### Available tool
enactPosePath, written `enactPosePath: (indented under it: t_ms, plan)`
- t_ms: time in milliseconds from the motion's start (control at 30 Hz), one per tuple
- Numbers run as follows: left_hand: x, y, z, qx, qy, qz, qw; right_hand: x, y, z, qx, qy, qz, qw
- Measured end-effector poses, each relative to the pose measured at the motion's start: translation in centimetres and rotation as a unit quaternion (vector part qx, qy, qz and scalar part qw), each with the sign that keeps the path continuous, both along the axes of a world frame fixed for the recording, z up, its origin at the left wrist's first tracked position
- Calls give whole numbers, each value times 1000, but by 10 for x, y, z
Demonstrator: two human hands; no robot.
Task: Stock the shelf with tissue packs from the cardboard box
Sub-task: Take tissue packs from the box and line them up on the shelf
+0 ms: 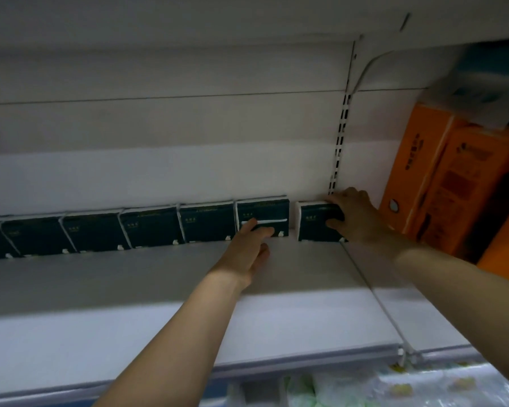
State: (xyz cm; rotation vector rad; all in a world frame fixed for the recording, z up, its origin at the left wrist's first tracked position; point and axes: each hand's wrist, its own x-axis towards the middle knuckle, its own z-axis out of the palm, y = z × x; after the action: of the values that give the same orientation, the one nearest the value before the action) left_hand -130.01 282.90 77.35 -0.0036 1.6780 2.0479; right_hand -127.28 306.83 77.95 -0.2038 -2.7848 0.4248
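Shelf (159,312): a wide, flat white board with a smooth matte face, split by a thin seam on the right; its front lip runs across the bottom of the view.
Back wall (159,124): plain pale panels in horizontal bands, with a slotted metal upright (340,142) rising just behind the right hand.
Orange packs (453,183): tall glossy blocks standing on the shelf at the far right, close beside the right hand and hemming in that end of the row; their print is blurred.
Upper right corner: a pale wrapped bundle (476,92) above the orange packs, too blurred to identify.
Row of tissue packs (150,230): dark, flat rectangular packs with white edges, standing side by side against the back wall; the leftmost is cut off by the frame.
End pack (315,223): the same dark kind, at the right end of the row, apart from its neighbour by a narrow gap.
Left hand (247,254): reaching in, fingers extended and relaxed, tips touching the front of the neighbouring pack (262,214), gripping nothing.
Right hand (356,218): fingers curled over the top of the end pack, thumb on its front, grasping it.
Below the shelf lip: soft pale wrapped goods (365,386), partly cut off.
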Motion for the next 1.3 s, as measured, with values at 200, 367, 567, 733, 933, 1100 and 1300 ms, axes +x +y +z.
enactPosePath:
  t_ms: [200,367,567,733,933,1100,1300]
  plan:
    - [-5,-1,1,13,3,12,1000,-18,-4,-10,4,94,1,996]
    - [-10,-1,0,20,-3,14,1000,-27,-3,-17,27,118,9,993]
    - [-15,-2,-4,18,-2,14,1000,-31,-3,-19,35,134,10,990]
    - [-10,0,5,29,-12,18,999,-31,-6,-14,61,98,-19,993]
    - [2,-4,16,43,-32,50,997,3,-28,-5,-9,143,-54,988]
    - [29,-9,19,102,-58,53,992,52,-57,-8,-85,145,-55,984]
    - [78,-31,17,153,-95,-7,984,110,-96,-18,-130,180,-52,974]
